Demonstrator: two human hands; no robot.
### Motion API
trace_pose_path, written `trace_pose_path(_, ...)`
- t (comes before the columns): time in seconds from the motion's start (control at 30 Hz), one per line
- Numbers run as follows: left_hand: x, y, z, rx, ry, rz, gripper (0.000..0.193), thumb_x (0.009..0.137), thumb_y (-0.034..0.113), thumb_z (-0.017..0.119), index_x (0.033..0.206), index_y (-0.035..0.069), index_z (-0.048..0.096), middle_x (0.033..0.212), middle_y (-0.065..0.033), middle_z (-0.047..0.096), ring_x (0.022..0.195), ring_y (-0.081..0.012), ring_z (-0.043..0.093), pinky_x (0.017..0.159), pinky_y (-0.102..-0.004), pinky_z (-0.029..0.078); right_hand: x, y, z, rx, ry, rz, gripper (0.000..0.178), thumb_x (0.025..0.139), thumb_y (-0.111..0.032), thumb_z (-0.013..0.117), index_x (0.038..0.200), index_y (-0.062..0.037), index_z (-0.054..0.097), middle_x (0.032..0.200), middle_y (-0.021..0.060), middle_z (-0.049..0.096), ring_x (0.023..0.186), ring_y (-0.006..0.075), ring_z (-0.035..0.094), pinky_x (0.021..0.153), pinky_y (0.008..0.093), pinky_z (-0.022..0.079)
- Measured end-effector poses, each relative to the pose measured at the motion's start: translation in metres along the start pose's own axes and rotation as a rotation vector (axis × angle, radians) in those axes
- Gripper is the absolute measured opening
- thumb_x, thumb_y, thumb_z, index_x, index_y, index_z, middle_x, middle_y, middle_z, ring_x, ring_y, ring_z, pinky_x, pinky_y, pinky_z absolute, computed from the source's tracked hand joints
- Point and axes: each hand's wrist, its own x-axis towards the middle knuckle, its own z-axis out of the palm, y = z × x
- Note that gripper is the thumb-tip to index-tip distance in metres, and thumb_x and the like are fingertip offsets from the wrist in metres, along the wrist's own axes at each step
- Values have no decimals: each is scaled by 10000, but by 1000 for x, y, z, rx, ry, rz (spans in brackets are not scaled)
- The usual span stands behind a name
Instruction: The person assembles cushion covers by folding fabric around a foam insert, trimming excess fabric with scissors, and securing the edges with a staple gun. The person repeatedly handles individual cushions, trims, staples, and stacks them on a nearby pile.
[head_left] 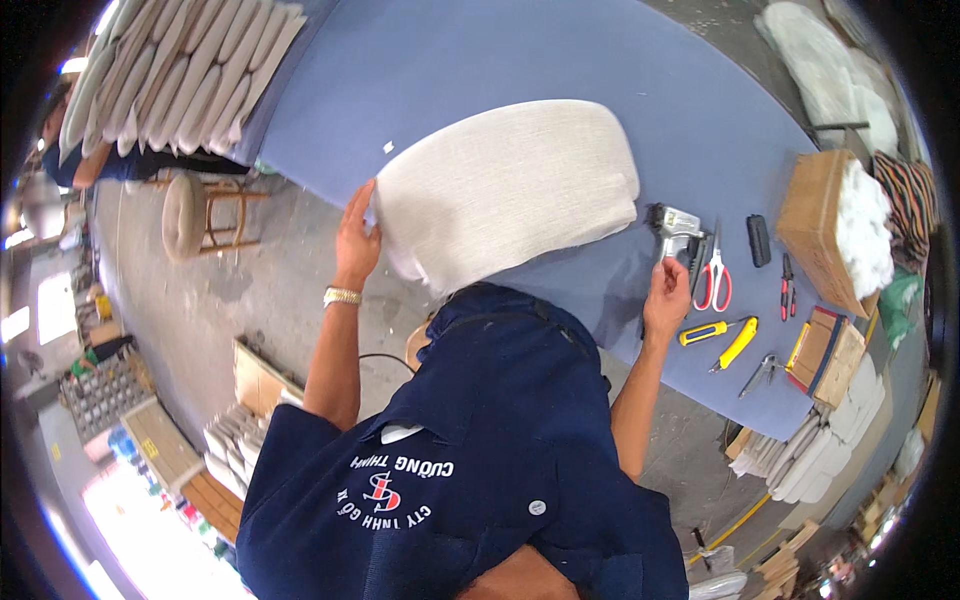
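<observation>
In front of me on the blue table (330, 110) lies a seat cushion panel (500, 190) covered in light beige fabric, its near edge loosely folded. My left hand (357, 240) rests against the panel's left edge, fingers stretched out. To the right of the panel, my right hand (667, 297) has its fingers closed at the lower end of a silver and black staple gun (677, 224). The palm side of that grip is partly hidden. Red-handled scissors (714, 285) lie just right of this hand.
Beyond the scissors are a black block (758, 241), red-handled pliers (788, 288), a yellow utility knife (735, 345) and a yellow-handled screwdriver (703, 333). A cardboard box (812, 225) holds white stuffing. Cushions are stacked (185, 75) at far left, near a stool (186, 217) and another person (85, 165).
</observation>
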Motion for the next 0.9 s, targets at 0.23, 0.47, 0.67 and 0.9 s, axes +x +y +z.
trace_pose_path(0.23,-18,-44,69,-449,-24,-568,544,998,414,692,1379,27,661,1219,-85,710,1054,-189,657,848,-359,553,52,-59,46,-153,-169,-186,385,972,-207,726,1297,-15,651,1250,148,677,1089,243,681,919,356,559)
trace_pose_path(0.47,-14,-45,70,-613,-28,-716,707,912,537,764,1403,42,647,1275,-129,703,1116,-221,654,904,-412,545,138,-41,104,-286,-361,-125,599,983,-398,698,1378,41,597,1359,227,637,1180,305,642,1025,412,494)
trace_pose_path(0.67,-12,56,22,-1141,-81,-833,804,931,476,757,1522,6,483,1390,-214,618,1242,-300,630,1060,-400,504,185,-70,104,-296,-422,161,584,994,-423,676,1340,45,631,1256,180,689,1151,278,639,1014,402,488)
trace_pose_path(0.9,5,77,86,-1488,-89,-871,595,1042,360,614,1460,-42,483,1373,-234,619,1239,-301,654,982,-420,588,180,-121,38,-274,-267,-164,432,985,-302,712,1282,10,689,1238,137,698,1115,227,651,977,370,503)
